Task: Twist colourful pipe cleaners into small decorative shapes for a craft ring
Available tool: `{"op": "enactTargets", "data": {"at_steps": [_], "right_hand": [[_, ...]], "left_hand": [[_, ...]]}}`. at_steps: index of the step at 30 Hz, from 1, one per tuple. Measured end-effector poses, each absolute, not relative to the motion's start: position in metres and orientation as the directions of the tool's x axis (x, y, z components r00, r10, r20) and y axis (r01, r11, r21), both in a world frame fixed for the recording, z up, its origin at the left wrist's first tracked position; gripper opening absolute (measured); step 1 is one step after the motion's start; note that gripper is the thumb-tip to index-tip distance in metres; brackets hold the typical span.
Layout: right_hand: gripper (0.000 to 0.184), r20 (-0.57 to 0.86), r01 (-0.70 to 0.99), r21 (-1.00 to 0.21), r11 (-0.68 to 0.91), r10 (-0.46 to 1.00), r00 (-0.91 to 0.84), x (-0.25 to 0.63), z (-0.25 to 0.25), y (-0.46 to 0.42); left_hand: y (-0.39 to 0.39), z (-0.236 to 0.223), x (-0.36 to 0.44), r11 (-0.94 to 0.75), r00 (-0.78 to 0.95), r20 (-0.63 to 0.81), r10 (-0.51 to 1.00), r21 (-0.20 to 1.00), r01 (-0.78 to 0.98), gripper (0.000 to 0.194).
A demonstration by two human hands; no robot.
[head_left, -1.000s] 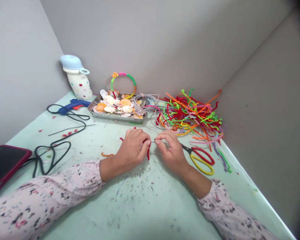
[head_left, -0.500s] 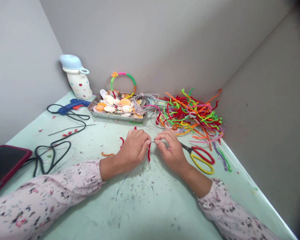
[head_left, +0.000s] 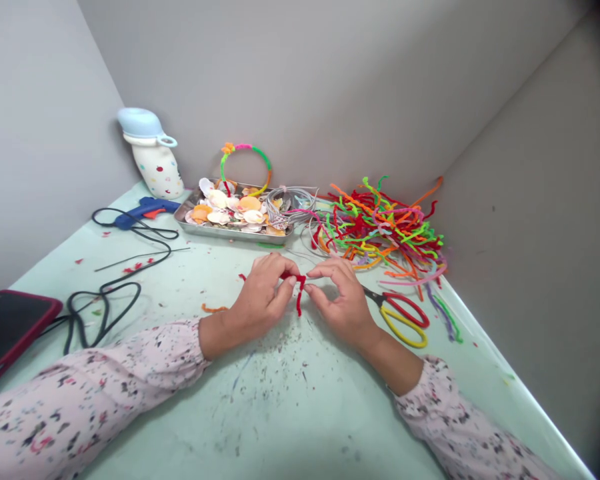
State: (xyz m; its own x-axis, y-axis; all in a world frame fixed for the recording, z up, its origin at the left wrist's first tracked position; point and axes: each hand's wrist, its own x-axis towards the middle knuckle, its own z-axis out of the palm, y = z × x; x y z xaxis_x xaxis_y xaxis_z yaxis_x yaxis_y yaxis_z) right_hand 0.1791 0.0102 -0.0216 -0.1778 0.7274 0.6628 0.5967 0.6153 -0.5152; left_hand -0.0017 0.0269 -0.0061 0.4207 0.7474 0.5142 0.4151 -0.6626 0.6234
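Note:
My left hand (head_left: 263,293) pinches a short red pipe cleaner (head_left: 299,303) between thumb and fingers. One part of it bends over the top of the fingertips and another hangs down toward the table. Right beside it is my right hand (head_left: 341,293), its thumb and forefinger slightly apart at the pipe cleaner's bend; whether they touch it is too small to tell. Scissors (head_left: 403,320) with red and yellow handles lie just right of that hand, blades partly hidden behind it. An orange pipe cleaner piece (head_left: 214,309) rests near my left wrist.
Behind the hands stand a metal tray (head_left: 230,232) of seashells, a colourful pipe-cleaner ring (head_left: 270,163), coiled grey wire (head_left: 300,203) and a pipe-cleaner heap (head_left: 385,227). Leftward are a bottle (head_left: 155,163), a blue glue gun (head_left: 143,210), its black cord (head_left: 105,300) and a phone (head_left: 17,330).
The thumb and forefinger of my right hand have parted and moved slightly closer to my left. My left fingers have opened a little, showing more of the red pipe cleaner.

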Motion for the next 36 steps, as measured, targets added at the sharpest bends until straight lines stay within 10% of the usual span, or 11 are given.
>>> {"op": "enactTargets", "data": {"at_steps": [23,36], "right_hand": [[0.007,0.684,0.61,-0.468,0.639,0.699,-0.208,0.1794,-0.025,0.0123],[0.01,0.553,0.512,-0.664,0.544,0.819,-0.154,0.1784,-0.0206,0.0119]], "left_hand": [[0.0251,-0.008,-0.0003,-0.683,0.447,0.52,0.728,0.603,0.411,0.012],[0.0273,-0.0098,0.0007,-0.705,0.478,0.519,0.709,0.552,0.446,0.012]]}}
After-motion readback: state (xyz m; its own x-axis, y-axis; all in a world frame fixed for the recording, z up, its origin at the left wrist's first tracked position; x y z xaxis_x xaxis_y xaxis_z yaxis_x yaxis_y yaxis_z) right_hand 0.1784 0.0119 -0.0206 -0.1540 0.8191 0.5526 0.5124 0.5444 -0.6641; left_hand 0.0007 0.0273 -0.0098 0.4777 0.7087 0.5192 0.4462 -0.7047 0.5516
